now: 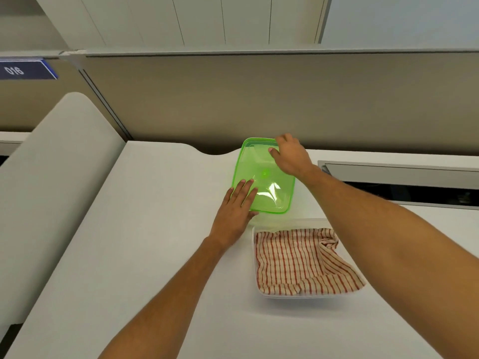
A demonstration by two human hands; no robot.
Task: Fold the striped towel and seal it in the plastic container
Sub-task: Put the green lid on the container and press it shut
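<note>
White desk, beige partition behind.
My left hand lay flat, fingers spread, on green lid; right hand gripped its far edge. Striped towel sat in container.

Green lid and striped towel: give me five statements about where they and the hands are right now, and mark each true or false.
1. The green lid lies on the table, beyond the clear container. True.
2. The striped towel is spread flat on the bare table. False: it sits folded in the container, one corner hanging over the right rim.
3. Both hands touch the lid. True: the left hand rests on its near left corner, the right hand on its far right corner.
4. The lid is already pressed onto the container. False: the container is open.
5. The right hand holds the towel. False: it is at the lid, clear of the towel.
</note>
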